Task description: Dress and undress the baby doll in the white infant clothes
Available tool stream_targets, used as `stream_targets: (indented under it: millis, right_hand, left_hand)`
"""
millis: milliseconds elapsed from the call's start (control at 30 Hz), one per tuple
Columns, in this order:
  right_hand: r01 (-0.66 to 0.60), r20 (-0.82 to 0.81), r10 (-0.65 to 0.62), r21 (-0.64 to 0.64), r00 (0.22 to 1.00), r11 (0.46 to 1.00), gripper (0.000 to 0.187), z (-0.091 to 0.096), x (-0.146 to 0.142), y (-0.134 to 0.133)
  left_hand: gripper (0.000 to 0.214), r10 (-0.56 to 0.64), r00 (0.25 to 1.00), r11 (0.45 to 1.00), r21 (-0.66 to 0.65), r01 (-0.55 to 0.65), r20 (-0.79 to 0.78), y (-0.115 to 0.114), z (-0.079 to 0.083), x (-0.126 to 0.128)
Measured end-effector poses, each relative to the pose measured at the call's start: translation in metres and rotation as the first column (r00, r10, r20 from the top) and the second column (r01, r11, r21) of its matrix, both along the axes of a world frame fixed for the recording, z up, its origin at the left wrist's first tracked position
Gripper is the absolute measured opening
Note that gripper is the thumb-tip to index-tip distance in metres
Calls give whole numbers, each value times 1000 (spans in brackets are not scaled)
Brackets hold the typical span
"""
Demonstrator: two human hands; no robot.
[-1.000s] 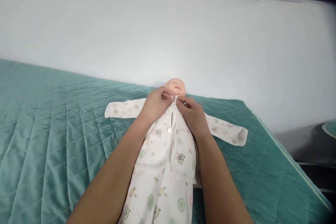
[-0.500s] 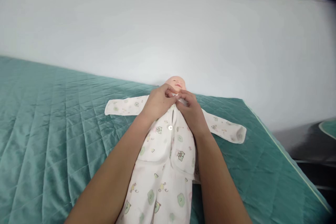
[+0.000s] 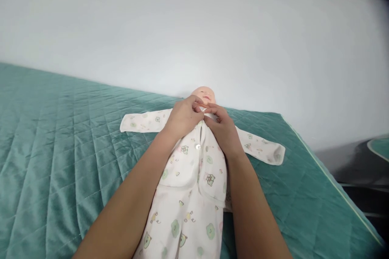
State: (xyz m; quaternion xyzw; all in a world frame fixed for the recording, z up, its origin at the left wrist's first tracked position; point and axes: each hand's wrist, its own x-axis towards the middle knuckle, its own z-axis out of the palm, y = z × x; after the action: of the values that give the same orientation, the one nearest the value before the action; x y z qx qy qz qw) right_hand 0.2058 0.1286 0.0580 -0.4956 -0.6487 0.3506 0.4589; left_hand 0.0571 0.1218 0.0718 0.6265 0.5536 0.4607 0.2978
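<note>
A baby doll lies on its back, dressed in a white printed jacket and matching trousers. Just below its chin, my left hand pinches the jacket's neck edge. My right hand grips the opposite edge, its fingertips meeting those of the left. A white button shows lower on the jacket front, with a narrow gap in the cloth above it. Whatever lies between the fingertips is hidden. Both sleeves stretch out sideways.
A green quilted cover spreads under the doll, its piped edge running down the right side. Behind the doll's head rises a white wall. Part of another green item shows at the far right.
My fingertips have shifted slightly at the collar, and a bit of pale cloth edge now shows between them. The doll stays where it was; the view has tilted a little.
</note>
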Motion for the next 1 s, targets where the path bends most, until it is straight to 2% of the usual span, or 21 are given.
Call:
stream_targets:
  millis: [333,467,633,767,900,1000]
  right_hand:
    - [-53,-6,53,6,999,999,11,-5,1,1]
    - [-27,-19,27,-15,999,1000,14,-4,1,1]
    - [2,-14,-3,-32,1000,1000,21,-2,0,0]
    - [-18,-19,19,2,1000,1000,23,-1,-1,-1]
    - [76,-45,-76,-11,996,997,25,-4,-1,-1]
    - [77,-38,-77,-15,996,997,17,-4,-1,-1]
  left_hand:
    - [30,-17,1000,1000,-6,17,17,-1,2,3]
    - [27,31,999,999,10,-31,-35,0,2,2]
    - [17,21,999,998,56,-22,31,5,-3,-1]
    - [17,41,998,999,8,-42,55,5,-1,-1]
    - [18,36,997,999,-42,-34,70,2,4,-2]
    - [10,50,998,997,-69,-47,40,1,6,-3]
